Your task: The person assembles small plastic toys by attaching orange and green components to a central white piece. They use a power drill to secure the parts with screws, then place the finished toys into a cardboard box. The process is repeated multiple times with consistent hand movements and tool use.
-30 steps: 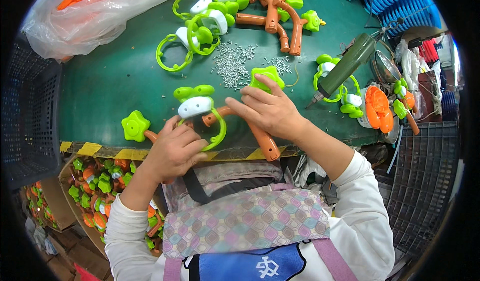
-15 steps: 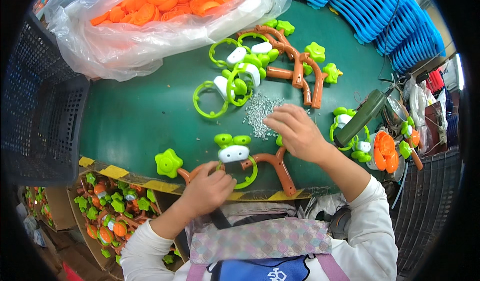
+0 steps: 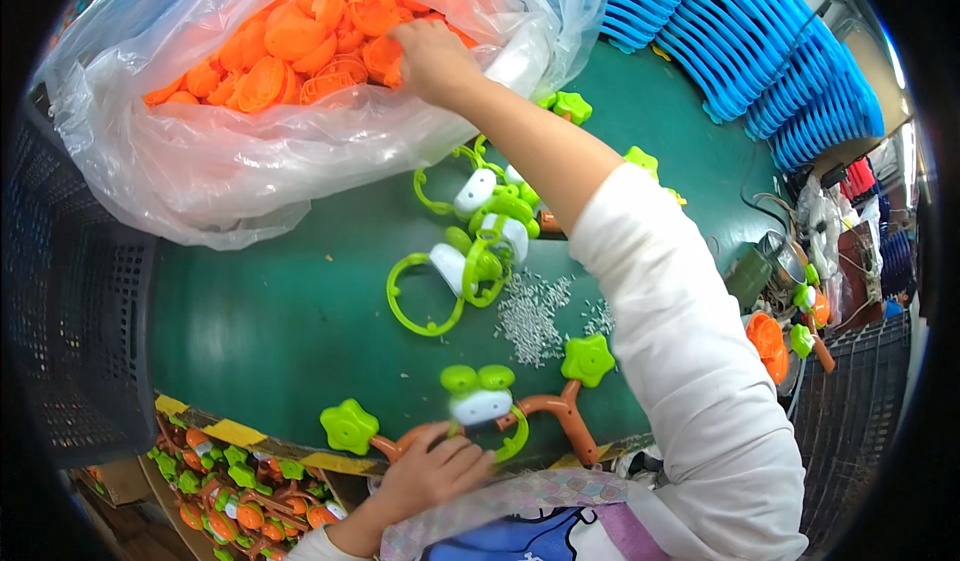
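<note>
Low on the table edge, my left hand (image 3: 440, 474) is closed around a brown plastic toy branch (image 3: 562, 413). A bright green star (image 3: 350, 428) caps its left end and another green star (image 3: 588, 360) its upper right. Against the branch stands a green ring (image 3: 517, 437) with a white, two-hole piece (image 3: 482, 406) and green knobs on top. My right hand (image 3: 437, 61) reaches into a clear plastic bag (image 3: 200, 186) of orange half-shells (image 3: 296, 31). Its fingers curl at the edge of one orange half-shell (image 3: 383, 60); the thumb is hidden.
Small silver screws (image 3: 530, 321) lie in a heap mid-table, beside more green ring pieces (image 3: 425, 331). Blue plastic frames (image 3: 735, 46) are stacked at the back right. A dark crate (image 3: 95, 351) borders the left; a box of assembled toys (image 3: 240, 491) sits below the edge.
My right hand has gone from beside the screws up and left into the bag of orange half-shells. My left hand keeps its hold on the branch. The whole view has shifted.
</note>
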Demonstrator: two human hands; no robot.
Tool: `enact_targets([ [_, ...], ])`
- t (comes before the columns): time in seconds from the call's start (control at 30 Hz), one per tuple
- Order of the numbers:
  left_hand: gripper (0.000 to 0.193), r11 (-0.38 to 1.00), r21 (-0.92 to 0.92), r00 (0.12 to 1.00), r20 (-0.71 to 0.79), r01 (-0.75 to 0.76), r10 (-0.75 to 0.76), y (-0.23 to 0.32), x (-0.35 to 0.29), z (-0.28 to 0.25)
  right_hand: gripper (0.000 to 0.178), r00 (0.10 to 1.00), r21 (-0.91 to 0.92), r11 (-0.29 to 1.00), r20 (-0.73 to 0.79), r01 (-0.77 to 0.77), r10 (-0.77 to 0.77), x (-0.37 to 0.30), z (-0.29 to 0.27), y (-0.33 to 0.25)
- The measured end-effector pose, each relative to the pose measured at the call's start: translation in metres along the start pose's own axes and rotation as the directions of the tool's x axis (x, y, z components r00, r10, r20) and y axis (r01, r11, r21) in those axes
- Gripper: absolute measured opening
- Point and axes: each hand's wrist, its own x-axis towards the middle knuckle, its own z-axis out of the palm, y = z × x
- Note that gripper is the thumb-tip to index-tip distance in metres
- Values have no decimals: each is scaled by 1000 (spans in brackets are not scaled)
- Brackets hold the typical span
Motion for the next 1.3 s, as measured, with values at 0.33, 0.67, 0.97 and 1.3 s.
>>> enact_targets([
  [0.33,52,908,-372,980,28,193,-196,-3,-16,10,22,981,-124,992,192,31,-7,49,42,1],
  [0.67,80,342,-940,592,-275,2,-758,10,35,-35,54,859,565,803,491,-189,-144,-191,-163,-149],
  [0.97,36,-43,-893,749,401,448,-527,41,24,-26,29,742,677,640,206,363,-638,-340,-233,-136],
  [1.3,20,962,37,961,46,272,-274,27,11,-16,11,639,721,662,610,-203,-469,-358,-257,-164],
])
